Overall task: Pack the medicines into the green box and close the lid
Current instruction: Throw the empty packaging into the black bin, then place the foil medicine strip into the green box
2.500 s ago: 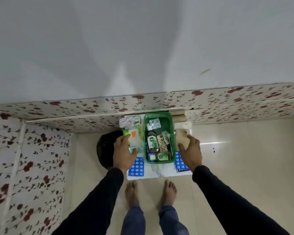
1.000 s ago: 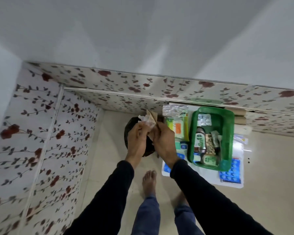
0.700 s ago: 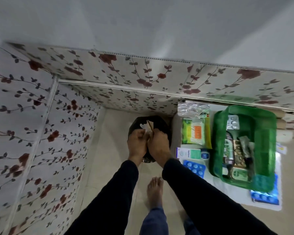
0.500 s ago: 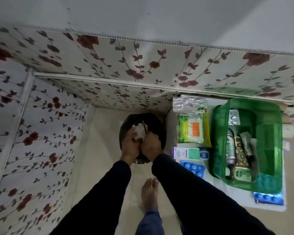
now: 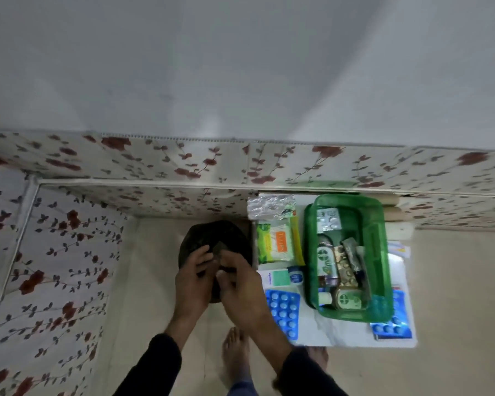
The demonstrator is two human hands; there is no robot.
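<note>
The green box (image 5: 382, 252) stands open on a small white table (image 5: 326, 332), holding bottles, a tube and a silver blister strip. Left of it on the table lie a silver foil pack (image 5: 270, 205), a green and orange packet (image 5: 275, 244), a white and green carton (image 5: 277, 277) and a blue blister strip (image 5: 285, 312). Another blue strip (image 5: 395, 327) pokes out from under the box's right corner. My left hand (image 5: 195, 278) and my right hand (image 5: 240, 284) hover side by side over a black bin (image 5: 215, 235), left of the table, fingers apart and holding nothing.
Flower-patterned panels line the back and left walls. The bin stands on the beige floor against the table's left edge. My bare feet (image 5: 236, 355) are on the floor in front of the table. A white item (image 5: 397, 250) lies right of the box.
My hands carried crumpled paper from the table to the bin, pressed it in and let go; they are now empty. My view has swung left and back toward the table.
</note>
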